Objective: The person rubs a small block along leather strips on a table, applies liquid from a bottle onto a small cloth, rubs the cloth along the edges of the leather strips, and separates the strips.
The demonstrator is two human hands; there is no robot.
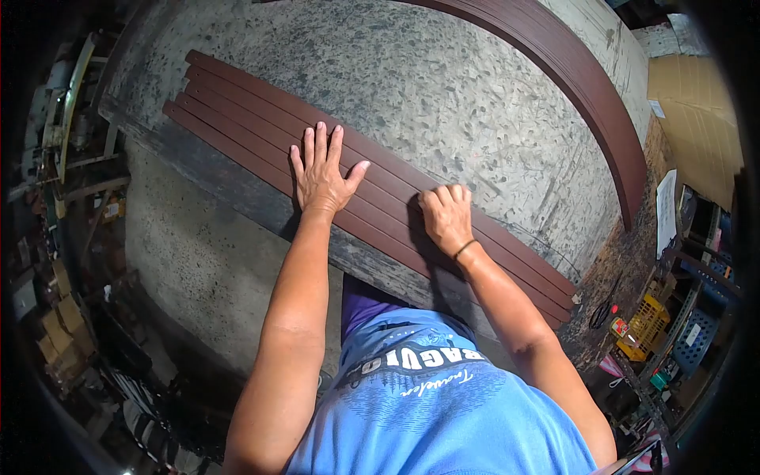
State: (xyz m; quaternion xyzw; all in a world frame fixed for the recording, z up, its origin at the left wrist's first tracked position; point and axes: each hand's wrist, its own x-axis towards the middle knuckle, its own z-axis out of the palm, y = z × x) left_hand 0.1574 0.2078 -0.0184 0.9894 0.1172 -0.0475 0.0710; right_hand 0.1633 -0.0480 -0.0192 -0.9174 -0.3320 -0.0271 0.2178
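Several reddish-brown slats (245, 127) lie side by side, running diagonally across the worktable (380, 87) near its front edge. Their left ends are staggered, and small holes show there. My left hand (323, 174) rests flat over the middle of the slats with its fingers spread. Farther right, my right hand (446, 215) is closed, knuckles up, over the slats. Its fingers curl under, so whatever they may hold is hidden.
A long curved brown board (586, 79) arcs along the table's far and right side. To the right are cardboard (697, 127), a yellow basket (645, 321), black-handled scissors (603, 313) and a blue crate (697, 340). Cluttered shelving (75, 119) stands on the left.
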